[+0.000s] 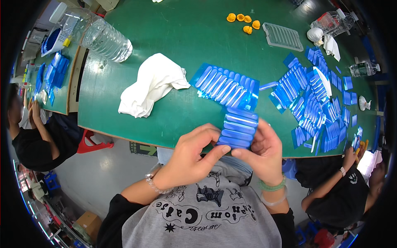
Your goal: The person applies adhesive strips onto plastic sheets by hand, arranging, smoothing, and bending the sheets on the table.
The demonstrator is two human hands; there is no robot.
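Just over the table's near edge, a blue film-covered sheet with a row of raised rounded strips [238,128] is held up between my two hands. My left hand [196,151] pinches its lower left corner, thumb in front. The right side is gripped by my right hand [264,151], with its thumb at the lower corner and its fingers partly hidden behind. Beyond it lie similar blue ribbed sheets [227,87], overlapping on the green table [186,37]. A crumpled white cloth [155,84] rests to their left.
A large pile of blue ribbed sheets [310,99] spreads to the right. Orange finger cots [247,19] and a clear ribbed tray [283,36] lie at the back. A big water bottle [97,35] lies back left. Co-workers sit at left [39,144] and right [343,186].
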